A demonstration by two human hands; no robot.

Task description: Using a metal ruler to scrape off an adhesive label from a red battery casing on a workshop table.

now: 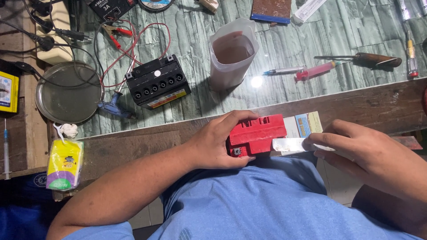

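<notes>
My left hand (218, 142) grips a small red battery (260, 132) lying on its side at the edge of the wooden bench, against my blue shirt. My right hand (364, 153) holds a flat silver blade (289, 144), its tip laid against the battery's right end. A white and yellow label on the battery shows between the two hands.
On the glass-topped table behind stand a black battery (158, 82) with red clip leads (118, 38), a translucent jug of brownish liquid (232, 53), a pink syringe (316, 71), a wooden-handled tool (373, 59) and a round metal lid (69, 92). A yellow tissue pack (64, 164) lies at left.
</notes>
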